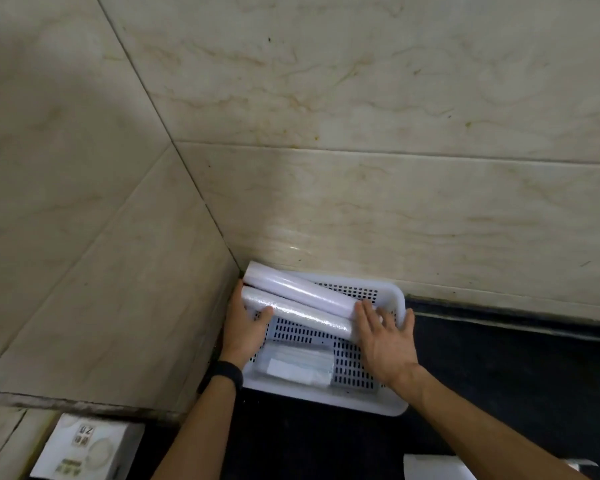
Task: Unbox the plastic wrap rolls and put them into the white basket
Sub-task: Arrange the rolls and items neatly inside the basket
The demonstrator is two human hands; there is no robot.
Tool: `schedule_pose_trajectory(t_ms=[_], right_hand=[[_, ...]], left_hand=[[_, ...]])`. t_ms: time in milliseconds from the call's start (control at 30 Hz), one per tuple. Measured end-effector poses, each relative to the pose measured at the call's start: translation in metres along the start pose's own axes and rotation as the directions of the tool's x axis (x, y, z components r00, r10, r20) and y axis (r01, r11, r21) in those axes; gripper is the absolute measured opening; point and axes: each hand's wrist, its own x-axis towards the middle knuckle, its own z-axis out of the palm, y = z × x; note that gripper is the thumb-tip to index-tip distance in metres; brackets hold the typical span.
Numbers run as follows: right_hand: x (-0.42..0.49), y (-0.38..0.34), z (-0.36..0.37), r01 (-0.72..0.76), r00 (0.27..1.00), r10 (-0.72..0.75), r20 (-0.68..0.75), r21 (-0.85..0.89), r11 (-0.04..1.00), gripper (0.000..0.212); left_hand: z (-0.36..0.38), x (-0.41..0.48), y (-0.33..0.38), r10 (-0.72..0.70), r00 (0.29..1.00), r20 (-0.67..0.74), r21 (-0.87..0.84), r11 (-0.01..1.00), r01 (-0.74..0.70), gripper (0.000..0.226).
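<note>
Left hand (246, 323) grips, right hand (381, 337) (fingers flat) touches rolls (309, 315)

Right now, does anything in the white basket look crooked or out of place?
Yes. The far roll lies slanted in the white basket, and its left end seems to ride over the rim into the wall corner, so it does not sit flat. The near roll lies slanted beside it.
</note>
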Motion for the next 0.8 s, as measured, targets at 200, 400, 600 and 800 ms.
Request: schedule_pose_trajectory(t_ms=[200,400,600,800], right_hand=[[-0.002,-0.002,0.007,-0.037,0.999,0.037,-0.003,0.004,0.999,0.083],[-0.003,-0.001,-0.006,-0.054,0.998,0.056,-0.013,0.1,0.994,0.081],[-0.002,0.015,-0.015,-0.025,1.0,0.021,0.021,0.172,0.985,0.073],[-0.026,0.02,-0.027,0.041,0.998,-0.03,-0.054,0.232,0.972,0.065]], left_hand=[[-0.003,0.006,0.004,0.026,0.998,0.051,0.102,0.994,-0.031,0.08],[-0.007,0.0,0.009,-0.017,1.0,-0.009,0.312,0.95,0.019,0.08],[-0.01,-0.016,0.017,-0.004,1.0,-0.02,0.297,0.955,0.01,0.076],[-0.009,-0.065,0.021,0.071,0.997,0.013,0.319,0.945,-0.071,0.056]])
